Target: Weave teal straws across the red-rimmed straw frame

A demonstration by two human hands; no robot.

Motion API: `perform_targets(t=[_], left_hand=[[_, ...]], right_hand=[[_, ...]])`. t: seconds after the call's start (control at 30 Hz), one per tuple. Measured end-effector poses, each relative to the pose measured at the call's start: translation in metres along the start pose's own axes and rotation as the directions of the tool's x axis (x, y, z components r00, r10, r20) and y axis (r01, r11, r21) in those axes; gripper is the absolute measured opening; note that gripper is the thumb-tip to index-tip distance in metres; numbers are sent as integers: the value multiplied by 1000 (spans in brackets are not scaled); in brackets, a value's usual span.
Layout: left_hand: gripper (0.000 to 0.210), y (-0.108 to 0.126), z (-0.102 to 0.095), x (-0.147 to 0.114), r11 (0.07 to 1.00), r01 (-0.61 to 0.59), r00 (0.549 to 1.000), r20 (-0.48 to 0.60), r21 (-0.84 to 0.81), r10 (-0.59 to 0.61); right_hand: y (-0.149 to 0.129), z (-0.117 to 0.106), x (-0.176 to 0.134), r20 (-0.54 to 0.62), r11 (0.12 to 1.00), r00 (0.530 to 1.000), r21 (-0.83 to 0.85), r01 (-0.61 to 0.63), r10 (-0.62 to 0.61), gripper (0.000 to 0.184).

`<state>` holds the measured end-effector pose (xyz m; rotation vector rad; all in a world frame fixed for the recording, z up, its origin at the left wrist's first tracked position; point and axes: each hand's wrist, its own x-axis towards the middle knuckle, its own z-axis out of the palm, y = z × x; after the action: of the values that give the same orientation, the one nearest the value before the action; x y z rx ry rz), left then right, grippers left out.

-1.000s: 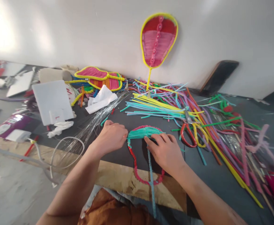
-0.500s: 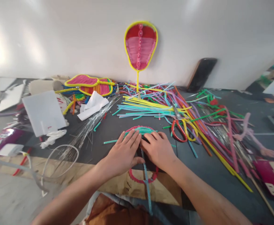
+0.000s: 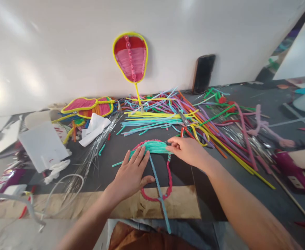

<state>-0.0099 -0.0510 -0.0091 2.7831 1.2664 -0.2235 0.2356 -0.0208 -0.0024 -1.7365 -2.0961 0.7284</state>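
A pink loop of twisted pipe cleaner [image 3: 170, 178] lies at the table's front edge, with a blue pipe-cleaner stem [image 3: 157, 180] running down its middle and past its lower rim. Turquoise pipe cleaners [image 3: 156, 146] fill the loop's far part in close rows. My left hand [image 3: 133, 171] rests flat over their left side, fingers stretched out. At their right end, the thumb and fingertips of my right hand [image 3: 185, 150] pinch a turquoise pipe cleaner; its tip is hidden by the fingers. Just beyond my right hand lie scissors [image 3: 198, 133] with red and yellow handles, partly covered.
Loose yellow pipe cleaners [image 3: 154, 115] and other colours are heaped behind the work. A finished yellow-rimmed pink piece [image 3: 130, 57] stands against the white wall, near a leaning phone [image 3: 203, 73]. White paper [image 3: 95, 128] and silvery strands [image 3: 95, 156] lie left; a purple glue gun [image 3: 295, 173] lies right.
My right hand has moved right, from lying beside the left hand to pinching at the turquoise rows' right end. My left hand stays on the rows. The view has turned slightly right.
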Motion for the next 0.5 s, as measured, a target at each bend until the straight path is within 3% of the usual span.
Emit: perform_targets(t=[0.2, 0.33, 0.4, 0.5], left_hand=[[63, -4, -21, 5, 999, 11, 998, 64, -50, -8], [46, -18, -39, 22, 971, 73, 996, -33, -226, -83], [47, -27, -43, 33, 930, 97, 987, -87, -355, -136], [62, -40, -43, 48, 791, 154, 985, 28, -592, -171]], right_hand=[[-1, 6, -1, 54, 996, 998, 85, 16, -20, 30], [4, 10, -1, 89, 971, 995, 237, 28, -50, 40], [5, 11, -1, 112, 926, 992, 376, 19, -66, 42], [4, 10, 1, 180, 784, 979, 620, -36, -98, 43]])
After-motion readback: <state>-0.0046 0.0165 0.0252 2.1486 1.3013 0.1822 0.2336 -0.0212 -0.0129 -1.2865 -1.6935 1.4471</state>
